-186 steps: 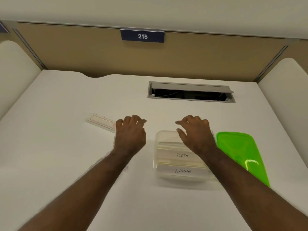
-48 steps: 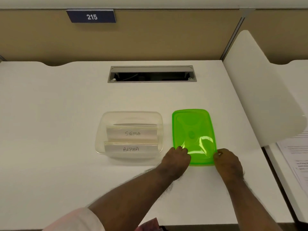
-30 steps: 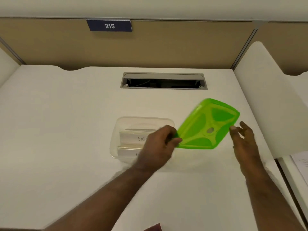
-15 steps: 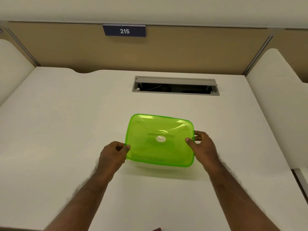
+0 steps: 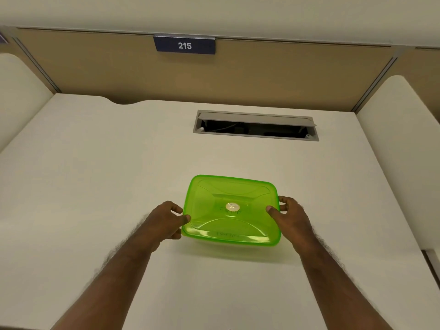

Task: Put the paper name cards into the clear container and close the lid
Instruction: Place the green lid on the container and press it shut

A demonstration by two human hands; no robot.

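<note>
The translucent green lid (image 5: 231, 210) lies flat on top of the clear container, covering it; the container itself is almost wholly hidden under it. Faint writing of the paper name cards (image 5: 229, 211) shows through the green plastic. My left hand (image 5: 164, 221) grips the lid's left edge, thumb on top and fingers curled down its side. My right hand (image 5: 289, 216) grips the right edge the same way. The box sits on the white desk (image 5: 95, 186) in front of me.
A grey cable hatch (image 5: 256, 126) is sunk into the desk behind the box, its flap open. Tan partition panels with a sign reading 215 (image 5: 184, 45) close off the back. Rounded white dividers (image 5: 404, 151) flank the desk on both sides.
Both hands picked the green lid up from the right of the container, turned it and set it over the container. In the last half second it settled lower and flatter.
</note>
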